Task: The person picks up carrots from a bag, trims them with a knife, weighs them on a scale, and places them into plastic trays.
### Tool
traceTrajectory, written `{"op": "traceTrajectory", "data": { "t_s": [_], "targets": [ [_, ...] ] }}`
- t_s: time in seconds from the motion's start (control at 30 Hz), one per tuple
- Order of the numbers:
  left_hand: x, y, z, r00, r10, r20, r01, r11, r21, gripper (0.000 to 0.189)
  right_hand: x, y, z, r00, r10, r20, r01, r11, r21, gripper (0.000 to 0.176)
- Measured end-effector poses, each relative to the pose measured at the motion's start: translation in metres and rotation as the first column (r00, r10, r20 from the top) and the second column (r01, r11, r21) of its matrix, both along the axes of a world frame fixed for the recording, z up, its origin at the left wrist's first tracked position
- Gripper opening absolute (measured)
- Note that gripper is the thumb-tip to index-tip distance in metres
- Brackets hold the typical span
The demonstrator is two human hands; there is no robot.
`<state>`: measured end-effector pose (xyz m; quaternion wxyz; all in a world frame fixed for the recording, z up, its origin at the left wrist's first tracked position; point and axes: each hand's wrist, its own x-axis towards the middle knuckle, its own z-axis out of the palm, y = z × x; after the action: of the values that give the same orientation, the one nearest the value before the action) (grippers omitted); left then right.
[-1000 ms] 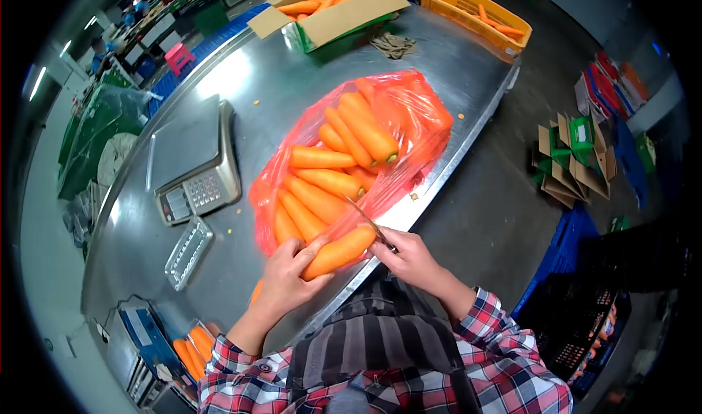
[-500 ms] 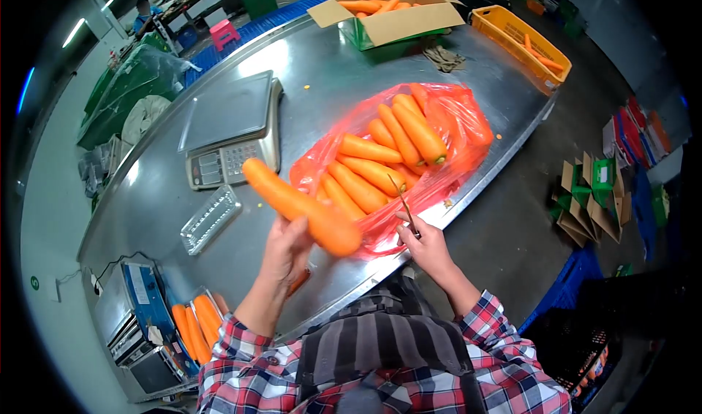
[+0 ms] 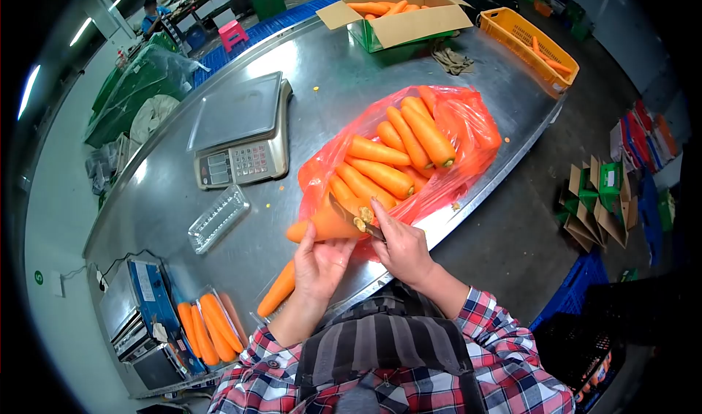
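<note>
My left hand (image 3: 319, 263) grips a large carrot (image 3: 322, 226) held level over the near edge of the steel table (image 3: 322, 92). My right hand (image 3: 401, 247) holds a small knife (image 3: 349, 214) whose blade rests against the carrot's cut top end. Just beyond both hands lies a red plastic bag (image 3: 453, 132) spread open with several carrots (image 3: 387, 158) piled on it. Another carrot (image 3: 278, 290) lies on the table below my left hand.
A digital scale (image 3: 241, 132) and a clear plastic tray (image 3: 219, 219) sit to the left. At the far end stand a cardboard box of carrots (image 3: 398, 12) and a yellow crate (image 3: 532, 41). Packed carrots (image 3: 208, 326) lie lower left. Flattened cartons (image 3: 596, 202) cover the floor at right.
My left hand brought the raised carrot down and turned it level near my body. My right hand moved left and set the knife against its top end.
</note>
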<state>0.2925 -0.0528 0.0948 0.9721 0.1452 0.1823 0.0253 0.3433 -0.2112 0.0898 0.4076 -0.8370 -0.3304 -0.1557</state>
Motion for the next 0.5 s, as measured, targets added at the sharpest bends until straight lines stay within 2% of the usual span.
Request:
{"op": "traceTrajectory", "data": {
  "t_s": [0.1, 0.2, 0.3, 0.37, 0.4, 0.43, 0.5],
  "targets": [
    [-0.002, -0.005, -0.003, 1.000, -0.026, -0.014, 0.027, 1.000, 0.015, 0.053, 0.002, -0.002, -0.006, 0.999, -0.008, 0.043, 0.007, 1.000, 0.023, 0.066],
    [-0.007, -0.006, -0.002, 0.998, -0.061, -0.020, 0.060, 0.997, -0.044, 0.052, 0.008, -0.009, -0.021, 0.996, -0.085, 0.025, 0.086, 0.995, -0.045, 0.063],
    [-0.014, 0.000, 0.005, 0.997, -0.063, -0.037, 0.056, 0.986, -0.155, 0.049, 0.031, -0.037, -0.051, 0.886, -0.359, -0.294, 0.341, 0.933, -0.112, 0.055],
    [-0.017, 0.006, 0.009, 1.000, -0.001, -0.003, 0.000, 0.977, -0.214, 0.048, 0.034, -0.056, -0.046, 0.895, -0.358, -0.268, 0.356, 0.933, -0.057, 0.045],
    [-0.016, 0.021, 0.006, 0.999, 0.029, -0.036, -0.033, 0.991, -0.128, 0.046, 0.031, -0.060, -0.038, 0.879, -0.314, -0.359, 0.343, 0.939, 0.020, 0.042],
    [-0.016, 0.043, 0.004, 1.000, 0.012, 0.002, -0.012, 0.999, -0.046, 0.045, 0.028, -0.061, -0.034, 0.853, -0.259, -0.453, 0.336, 0.937, 0.096, 0.039],
    [-0.021, 0.091, 0.005, 0.996, -0.049, 0.069, 0.040, 0.990, 0.134, 0.044, 0.022, -0.062, -0.036, 0.843, -0.210, -0.495, 0.344, 0.918, 0.197, 0.033]
  ]
}}
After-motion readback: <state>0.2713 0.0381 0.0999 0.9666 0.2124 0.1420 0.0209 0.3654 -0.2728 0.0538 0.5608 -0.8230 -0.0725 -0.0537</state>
